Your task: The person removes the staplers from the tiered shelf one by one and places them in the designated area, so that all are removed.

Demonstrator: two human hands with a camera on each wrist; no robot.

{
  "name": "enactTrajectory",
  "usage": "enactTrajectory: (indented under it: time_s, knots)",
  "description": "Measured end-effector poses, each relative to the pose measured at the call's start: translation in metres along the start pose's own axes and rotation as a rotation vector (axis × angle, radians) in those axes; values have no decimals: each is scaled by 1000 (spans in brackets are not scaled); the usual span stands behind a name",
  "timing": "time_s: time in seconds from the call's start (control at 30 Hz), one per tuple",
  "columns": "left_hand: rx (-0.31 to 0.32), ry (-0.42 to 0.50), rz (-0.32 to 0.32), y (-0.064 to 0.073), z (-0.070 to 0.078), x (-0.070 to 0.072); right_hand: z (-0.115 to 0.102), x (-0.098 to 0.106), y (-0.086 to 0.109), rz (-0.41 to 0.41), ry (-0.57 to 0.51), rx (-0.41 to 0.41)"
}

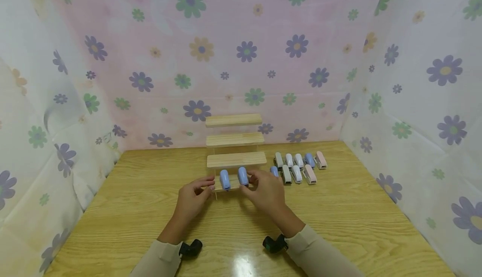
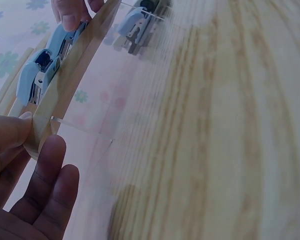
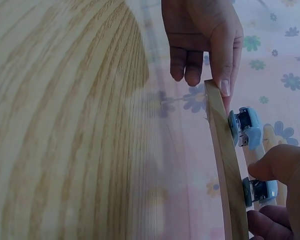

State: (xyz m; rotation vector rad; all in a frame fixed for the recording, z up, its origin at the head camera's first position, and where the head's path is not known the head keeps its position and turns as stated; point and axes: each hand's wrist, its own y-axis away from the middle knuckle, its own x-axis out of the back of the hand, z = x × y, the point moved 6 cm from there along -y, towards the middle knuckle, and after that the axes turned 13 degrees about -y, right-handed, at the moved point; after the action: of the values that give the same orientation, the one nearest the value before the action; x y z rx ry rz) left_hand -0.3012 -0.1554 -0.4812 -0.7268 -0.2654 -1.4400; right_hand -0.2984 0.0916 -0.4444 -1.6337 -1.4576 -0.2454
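A wooden tiered display rack (image 1: 236, 160) stands at the table's middle, and two small blue staplers sit side by side on its lowest board (image 3: 221, 135). My left hand (image 1: 191, 199) pinches the left end of that board between thumb and fingers. The left blue stapler (image 1: 224, 180) stands upright near this end, just clear of the left fingertips. With thumb and fingers on either side, my right hand (image 1: 268, 191) holds the right blue stapler (image 1: 243, 176) on the board. In the right wrist view the right thumb partly covers the gap between the staplers.
Right of the rack, two rows of small staplers stand on the wooden table (image 1: 339, 210): grey (image 1: 286, 174), white (image 1: 296, 173), pink (image 1: 310, 173) and blue (image 1: 309, 160). Flowered cloth (image 1: 233, 38) encloses the back and sides. Black wrist devices (image 1: 191, 248) sit at both cuffs.
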Motion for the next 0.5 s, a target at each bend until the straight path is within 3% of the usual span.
enactTrajectory:
  time_s: [0.5]
  knots:
    - [-11,0,9,0,-1,0,1,0,1,-1,-37,-1]
